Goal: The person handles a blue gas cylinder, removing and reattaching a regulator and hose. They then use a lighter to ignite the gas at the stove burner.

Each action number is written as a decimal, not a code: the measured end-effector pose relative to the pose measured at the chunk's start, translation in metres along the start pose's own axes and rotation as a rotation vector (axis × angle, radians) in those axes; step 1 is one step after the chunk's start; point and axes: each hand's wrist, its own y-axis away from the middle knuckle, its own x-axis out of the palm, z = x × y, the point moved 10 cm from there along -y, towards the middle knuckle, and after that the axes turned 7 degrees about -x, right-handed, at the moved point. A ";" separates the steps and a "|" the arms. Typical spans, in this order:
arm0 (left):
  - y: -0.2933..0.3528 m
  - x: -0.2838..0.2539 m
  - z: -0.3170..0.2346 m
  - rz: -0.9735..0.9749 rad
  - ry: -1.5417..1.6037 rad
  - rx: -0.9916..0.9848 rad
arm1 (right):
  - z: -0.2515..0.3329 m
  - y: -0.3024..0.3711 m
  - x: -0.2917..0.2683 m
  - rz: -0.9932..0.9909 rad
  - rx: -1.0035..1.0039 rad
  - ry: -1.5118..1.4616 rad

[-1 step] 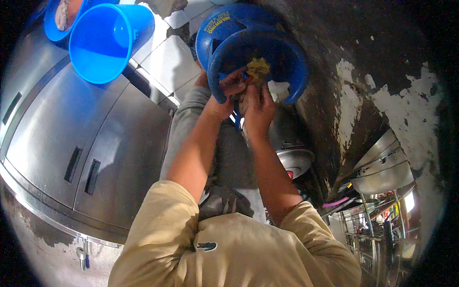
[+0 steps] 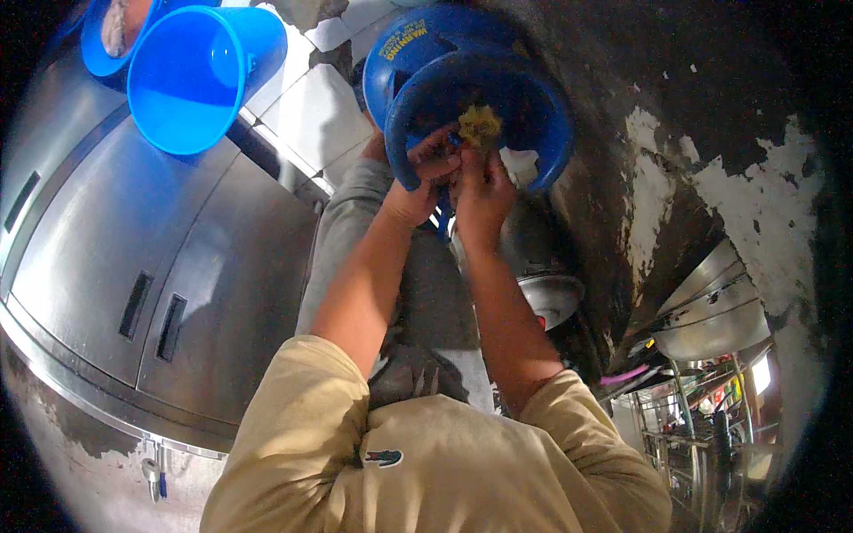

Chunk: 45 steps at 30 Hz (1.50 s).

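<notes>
a large blue metal gas cylinder with a curved, open-sided collar [image 2: 553,115] is resting beyond the person's knees, the collar's gap facing the body. the left hand [image 2: 430,169] and the right hand [image 2: 482,188] are meeting in that gap, nearly touching each other. the fingers of both are bending inward with little space between them; whether they are gripping anything, one cannot tell, since the fingers themselves are hiding it. a ragged yellow-green piece [image 2: 481,127] is showing just beyond the right fingertips (whether it is cloth, sponge or something else is staying unclear), and a small bright-blue part [image 2: 454,139] is sitting beside it. the step in hand is seemingly fine finger work at the cylinder's top. the next move is probably calling for one hand's steadying while the other is working in the tight collar.
</notes>
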 end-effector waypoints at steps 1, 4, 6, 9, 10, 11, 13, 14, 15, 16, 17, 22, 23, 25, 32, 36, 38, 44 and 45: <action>0.007 0.005 -0.006 -0.044 -0.099 0.043 | -0.013 -0.009 0.002 0.014 0.043 -0.058; 0.019 0.003 -0.009 -0.146 -0.193 0.152 | -0.050 -0.015 0.012 0.098 0.351 -0.345; 0.037 0.007 -0.005 -0.198 -0.244 0.183 | -0.078 -0.021 0.020 0.183 0.584 -0.530; 0.056 0.030 -0.019 -0.198 -0.417 0.237 | -0.090 -0.024 0.036 0.285 0.721 -0.842; 0.056 0.037 -0.025 -0.163 -0.476 0.254 | -0.088 -0.025 0.040 0.332 0.720 -0.938; 0.059 0.042 -0.027 -0.140 -0.535 0.269 | -0.090 -0.025 0.037 0.328 0.656 -0.888; 0.046 0.014 -0.023 -0.244 -0.382 0.313 | -0.083 -0.018 0.030 0.335 0.528 -0.781; 0.038 0.000 -0.021 -0.294 -0.302 0.334 | -0.067 -0.016 0.013 0.251 0.376 -0.518; 0.028 0.000 -0.014 -0.215 -0.189 0.239 | -0.034 -0.006 -0.004 0.163 0.223 -0.257; 0.021 0.003 -0.008 -0.130 -0.081 0.144 | -0.005 0.000 -0.016 0.067 0.065 -0.002; 0.015 0.008 -0.002 -0.047 0.023 0.053 | 0.003 0.005 -0.012 0.026 -0.006 0.021; 0.019 0.007 -0.003 -0.127 0.085 0.074 | -0.013 -0.006 0.004 0.080 0.125 -0.057; 0.023 0.011 -0.007 -0.148 0.107 0.100 | -0.031 -0.011 0.005 0.066 0.294 -0.178; 0.032 0.011 -0.009 -0.164 0.034 0.155 | -0.065 -0.016 0.023 0.143 0.607 -0.494; 0.042 -0.014 -0.007 -0.269 0.072 0.149 | -0.075 -0.016 0.025 0.192 0.730 -0.749; 0.023 -0.022 -0.008 -0.215 -0.106 0.215 | -0.008 0.002 -0.015 0.106 0.120 -0.119; 0.013 -0.019 -0.016 -0.154 -0.392 0.334 | -0.001 0.021 -0.011 0.006 0.042 -0.148; 0.003 -0.002 -0.002 -0.021 0.044 0.127 | -0.017 -0.011 0.007 0.037 0.169 -0.086; 0.007 0.003 -0.006 -0.028 0.052 0.118 | -0.024 -0.020 0.005 0.091 0.197 -0.035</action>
